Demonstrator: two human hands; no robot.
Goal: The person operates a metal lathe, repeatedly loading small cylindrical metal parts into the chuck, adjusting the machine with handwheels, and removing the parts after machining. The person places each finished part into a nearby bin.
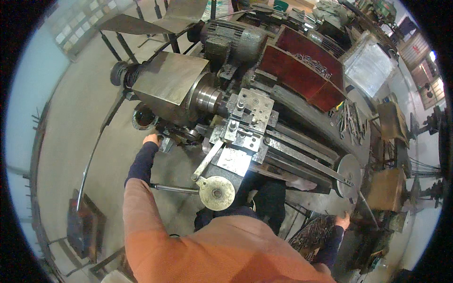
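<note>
The finger ends of the left hand [152, 138] were too small to make out beneath the headstock [170, 78], so what they touched could not be told. Nor could the grip of the right hand [343, 220], below the round metal disc [348, 170]. The metal pieces [314, 65] in the red box [297, 78] were too tiny to identify, and the dark heap [311, 234] blurred together. The lower edge cut off the orange sweater [226, 247]; the dark trousers [270, 198] were partly hidden under the machine [236, 158].
</note>
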